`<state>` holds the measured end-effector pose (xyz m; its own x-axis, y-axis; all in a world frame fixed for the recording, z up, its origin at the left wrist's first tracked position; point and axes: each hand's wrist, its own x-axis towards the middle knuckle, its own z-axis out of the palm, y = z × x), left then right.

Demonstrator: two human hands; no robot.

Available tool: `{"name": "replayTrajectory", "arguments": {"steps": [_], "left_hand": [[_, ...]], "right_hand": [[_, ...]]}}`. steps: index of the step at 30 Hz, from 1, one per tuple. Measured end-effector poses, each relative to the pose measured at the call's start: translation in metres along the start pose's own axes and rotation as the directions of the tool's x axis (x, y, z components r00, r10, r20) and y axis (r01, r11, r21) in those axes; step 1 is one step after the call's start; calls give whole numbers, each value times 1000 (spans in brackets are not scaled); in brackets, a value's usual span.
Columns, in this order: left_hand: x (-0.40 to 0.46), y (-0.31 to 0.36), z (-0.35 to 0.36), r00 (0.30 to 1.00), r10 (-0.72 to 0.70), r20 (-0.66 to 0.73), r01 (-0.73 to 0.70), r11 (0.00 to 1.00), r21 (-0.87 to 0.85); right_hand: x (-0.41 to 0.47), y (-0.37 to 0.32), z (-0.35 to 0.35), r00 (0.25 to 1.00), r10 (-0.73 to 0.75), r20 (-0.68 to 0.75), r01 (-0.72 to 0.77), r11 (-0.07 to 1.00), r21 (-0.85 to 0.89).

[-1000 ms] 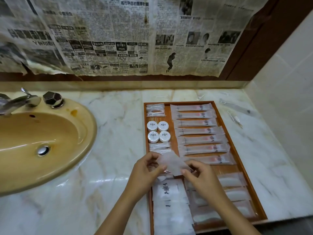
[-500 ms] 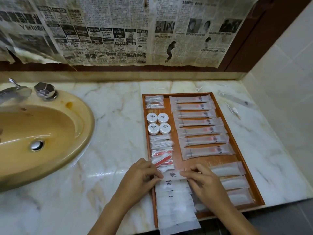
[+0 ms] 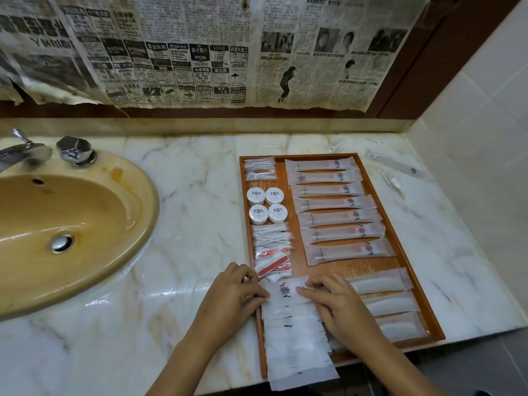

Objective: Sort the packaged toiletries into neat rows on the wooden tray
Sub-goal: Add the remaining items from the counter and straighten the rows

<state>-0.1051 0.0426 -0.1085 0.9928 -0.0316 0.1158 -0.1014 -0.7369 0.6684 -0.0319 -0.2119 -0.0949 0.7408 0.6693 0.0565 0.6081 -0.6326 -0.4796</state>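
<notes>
Both hands, left hand [image 3: 231,292] and right hand [image 3: 340,302], fingers flat, are pressing the top white sachet [image 3: 285,290] onto its overlapping row in the wooden tray [image 3: 400,244].

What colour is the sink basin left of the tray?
Mustard yellow-tan, glossy, with a chrome drain; the sink basin shows best in the head view, the only one.

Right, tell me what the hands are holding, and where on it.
Both hands, left and right, press the top white packet at its two side edges.
</notes>
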Motion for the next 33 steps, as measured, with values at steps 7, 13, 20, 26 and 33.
{"name": "replayTrajectory", "arguments": {"steps": [7, 13, 20, 26, 33], "left_hand": [[-2, 1, -2, 999, -43, 12, 44, 999, -10], [-7, 4, -3, 995, -85, 60, 89, 993, -81], [-11, 10, -1, 986, -162, 33, 165, 981, -107], [-9, 13, 2, 977, -212, 30, 213, 976, -53], [-10, 14, 4, 972, -235, 29, 235, 972, 4]], "right_hand": [[-3, -1, 0, 993, 66, 96, -67, 998, 3], [-8, -1, 0, 982, 102, 160, -102, 995, -8], [-6, -4, -3, 987, 111, 113, -117, 992, 43], [-5, -3, 0, 992, 76, 104, -78, 997, 21], [-8, -2, 0, 992, 73, 107, -76, 997, 23]]}}
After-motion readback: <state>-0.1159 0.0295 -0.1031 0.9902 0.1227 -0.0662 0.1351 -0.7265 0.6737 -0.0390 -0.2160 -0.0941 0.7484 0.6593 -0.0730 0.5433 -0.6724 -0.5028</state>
